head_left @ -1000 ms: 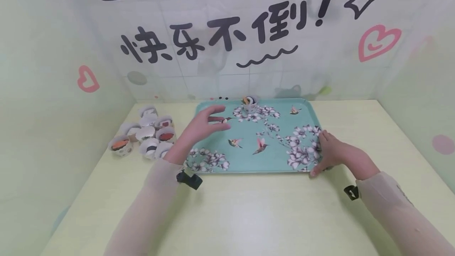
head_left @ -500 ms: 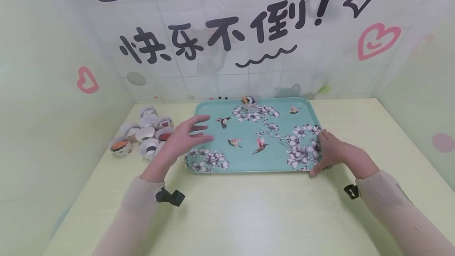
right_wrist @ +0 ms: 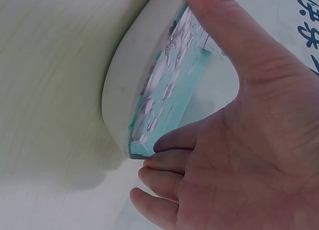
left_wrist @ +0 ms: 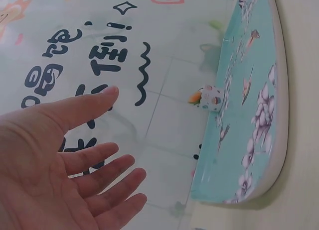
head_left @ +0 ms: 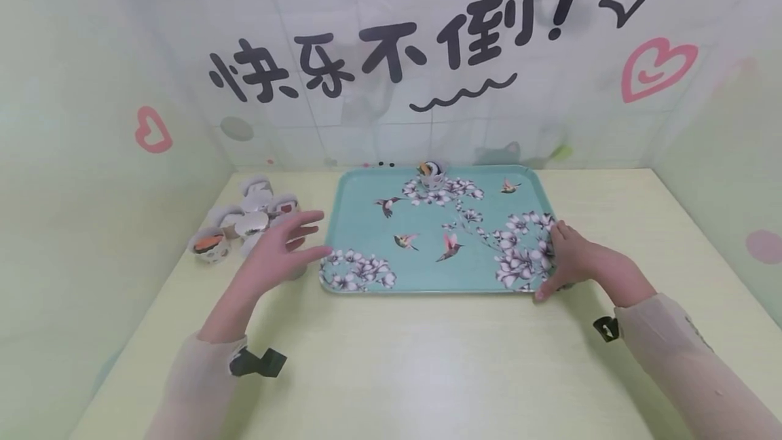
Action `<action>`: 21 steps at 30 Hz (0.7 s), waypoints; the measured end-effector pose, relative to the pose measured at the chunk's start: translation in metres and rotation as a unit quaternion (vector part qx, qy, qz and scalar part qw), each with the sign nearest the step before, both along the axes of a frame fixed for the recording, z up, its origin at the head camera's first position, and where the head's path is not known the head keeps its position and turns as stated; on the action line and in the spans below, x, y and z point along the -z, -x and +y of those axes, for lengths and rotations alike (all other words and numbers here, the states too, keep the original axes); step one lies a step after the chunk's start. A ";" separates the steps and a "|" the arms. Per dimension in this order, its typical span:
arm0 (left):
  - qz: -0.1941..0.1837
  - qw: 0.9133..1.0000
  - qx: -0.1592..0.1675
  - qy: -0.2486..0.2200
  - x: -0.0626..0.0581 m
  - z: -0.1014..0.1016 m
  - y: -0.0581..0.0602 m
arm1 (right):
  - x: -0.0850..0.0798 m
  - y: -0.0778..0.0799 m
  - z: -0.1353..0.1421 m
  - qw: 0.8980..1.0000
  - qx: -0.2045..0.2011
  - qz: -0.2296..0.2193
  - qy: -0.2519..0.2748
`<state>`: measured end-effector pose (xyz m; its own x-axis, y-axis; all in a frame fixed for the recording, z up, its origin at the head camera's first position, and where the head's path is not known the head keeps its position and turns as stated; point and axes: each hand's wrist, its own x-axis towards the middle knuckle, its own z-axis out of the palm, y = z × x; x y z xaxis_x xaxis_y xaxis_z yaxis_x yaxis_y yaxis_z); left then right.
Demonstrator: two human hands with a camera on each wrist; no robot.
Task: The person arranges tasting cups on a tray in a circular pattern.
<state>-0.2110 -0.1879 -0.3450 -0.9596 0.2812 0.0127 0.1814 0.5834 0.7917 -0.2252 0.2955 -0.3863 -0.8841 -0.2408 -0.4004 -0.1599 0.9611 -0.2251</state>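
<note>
A turquoise tray (head_left: pixel 366 229) with flowers and hummingbirds lies on the table against the back wall. My right hand (head_left: pixel 574 257) rests against its front right corner, thumb at the front edge and fingers along the right side. In the right wrist view those fingers touch the tray's edge (right_wrist: pixel 119 100). My left hand (head_left: pixel 275 257) hovers with spread fingers between the tray's left edge and a group of small cups, holding nothing. Near the tray's back edge stands one small patterned cup (head_left: pixel 433 180) with an orange piece and a black-and-white round piece in it.
Several small cups (head_left: pixel 252 225) are bunched at the table's left side, partly hidden by my left hand. The leftmost cup (head_left: pixel 210 250) holds something orange. Walls with printed characters (head_left: pixel 391 53) and hearts close off the back and sides of the table (head_left: pixel 415 358).
My left hand has moved left, from above the tray to beside the cups, with its fingers spread throughout. My right hand stays at the tray's corner. The tray and its cup look unmoved.
</note>
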 end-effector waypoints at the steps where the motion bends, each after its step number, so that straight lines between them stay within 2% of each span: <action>1: -0.002 1.000 -0.006 -0.002 0.000 -0.004 -0.002 | 0.000 0.000 0.000 1.000 0.001 -0.001 0.000; 4: 0.001 1.000 -0.018 -0.004 0.001 -0.015 -0.008 | 0.000 0.000 0.000 1.000 0.002 -0.003 0.000; 10: 0.030 0.999 -0.024 0.003 0.004 -0.036 -0.015 | -0.002 -0.001 -0.001 1.000 -0.005 0.003 0.000; 15: 0.016 0.999 -0.043 0.020 0.004 -0.050 -0.022 | -0.004 -0.001 -0.001 1.000 -0.008 0.005 -0.001; 21: 0.005 0.998 -0.055 0.013 0.011 -0.062 -0.028 | -0.002 -0.001 -0.001 1.000 -0.013 0.010 -0.002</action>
